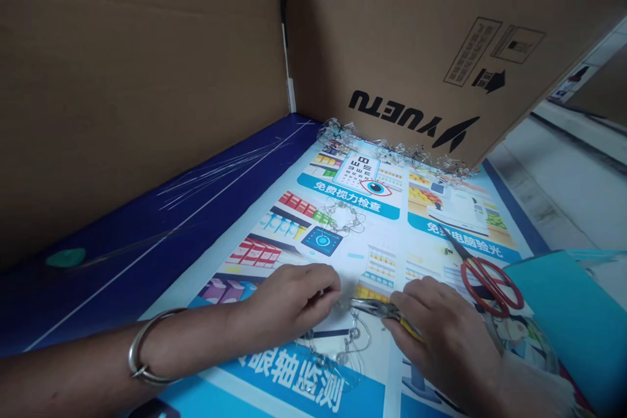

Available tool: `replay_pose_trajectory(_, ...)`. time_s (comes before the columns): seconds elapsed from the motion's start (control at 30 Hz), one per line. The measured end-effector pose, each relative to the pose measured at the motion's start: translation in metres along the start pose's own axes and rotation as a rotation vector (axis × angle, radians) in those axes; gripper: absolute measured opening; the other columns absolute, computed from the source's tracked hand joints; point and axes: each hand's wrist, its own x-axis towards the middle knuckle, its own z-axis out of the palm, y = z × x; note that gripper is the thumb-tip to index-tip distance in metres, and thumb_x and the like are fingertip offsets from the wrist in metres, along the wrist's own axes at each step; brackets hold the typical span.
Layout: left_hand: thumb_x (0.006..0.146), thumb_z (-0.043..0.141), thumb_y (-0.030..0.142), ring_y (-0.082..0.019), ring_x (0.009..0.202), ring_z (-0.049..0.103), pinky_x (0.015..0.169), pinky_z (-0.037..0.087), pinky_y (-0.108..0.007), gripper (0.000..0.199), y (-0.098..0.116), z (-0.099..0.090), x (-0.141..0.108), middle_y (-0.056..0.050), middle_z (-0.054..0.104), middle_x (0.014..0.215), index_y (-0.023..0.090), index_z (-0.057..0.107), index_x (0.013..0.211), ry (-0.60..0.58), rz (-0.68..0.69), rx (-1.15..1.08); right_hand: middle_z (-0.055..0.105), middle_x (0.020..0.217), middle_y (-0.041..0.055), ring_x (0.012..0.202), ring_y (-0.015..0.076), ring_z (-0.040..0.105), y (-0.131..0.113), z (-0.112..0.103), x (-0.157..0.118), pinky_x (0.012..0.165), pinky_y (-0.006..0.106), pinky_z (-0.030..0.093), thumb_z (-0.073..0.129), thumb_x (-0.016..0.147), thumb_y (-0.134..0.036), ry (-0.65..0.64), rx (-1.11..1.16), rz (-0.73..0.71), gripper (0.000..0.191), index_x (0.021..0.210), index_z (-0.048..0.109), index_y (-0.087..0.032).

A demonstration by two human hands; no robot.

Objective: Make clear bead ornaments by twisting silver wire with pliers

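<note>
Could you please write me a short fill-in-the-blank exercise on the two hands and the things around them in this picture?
The right hand grips needle-nose pliers with ____ handles. The ____ hand has a silver metal bangle at its wrist. Steel scissors with ____ finger loops lie on the printed blue-and-white poster. The brown cardboard panel bears the black word ____, upside down in this view.

Missing words: yellow; left; red; YUETU.
</note>
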Motion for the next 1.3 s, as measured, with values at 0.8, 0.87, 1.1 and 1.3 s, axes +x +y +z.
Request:
replay_pose_trajectory(0.8, 0.08, 0.044, 0.017, -0.012, 0.056, 0.052, 0.051, 0.031, -0.023, 0.01, 0.002, 0.007, -0.006, 0.002, 0.058, 0.065, 0.018, 0.052, 0.075, 0.016, 0.015, 0.135, 0.05, 0.062, -0.0032, 0.062, 0.0161, 0.044, -0.026, -0.012, 0.007, 0.056, 0.03, 0.022, 0.068, 0.067, -0.018, 0.019, -0.096, -0.035, 0.018, 0.066, 0.05, -0.023)
replay_pose_trajectory(0.87, 0.079, 0.044, 0.016, -0.011, 0.055, 0.051, 0.051, 0.031, -0.022, 0.01, 0.002, 0.007, -0.005, 0.002, 0.058, 0.064, 0.018, 0.052, 0.074, 0.001, 0.006, 0.123, 0.05, 0.063, -0.0032, 0.062, 0.0161, 0.044, -0.027, -0.011, 0.007, 0.056, 0.03, 0.021, 0.068, 0.066, -0.017, 0.021, -0.095, -0.041, 0.02, 0.065, 0.049, -0.022)
replay_pose_trajectory(1.1, 0.083, 0.04, 0.023, -0.011, 0.052, 0.049, 0.05, 0.032, -0.022, 0.014, 0.005, 0.007, -0.006, 0.001, 0.056, 0.063, 0.017, 0.051, 0.077, -0.016, -0.092, 0.065, 0.049, 0.065, -0.0025, 0.064, 0.0169, 0.042, -0.025, -0.005, 0.005, 0.058, 0.031, 0.021, 0.063, 0.072, -0.016, -0.028, -0.127, -0.082, 0.018, 0.068, 0.047, -0.022)
replay_pose_trajectory(1.3, 0.082, 0.039, 0.02, -0.01, 0.05, 0.047, 0.048, 0.031, -0.021, 0.012, 0.006, 0.008, -0.007, 0.002, 0.054, 0.059, 0.017, 0.049, 0.075, 0.005, -0.131, 0.081, 0.048, 0.067, -0.0017, 0.063, 0.0172, 0.04, -0.024, -0.006, 0.001, 0.057, 0.032, 0.021, 0.061, 0.073, -0.014, -0.05, -0.177, -0.143, 0.018, 0.07, 0.045, -0.022)
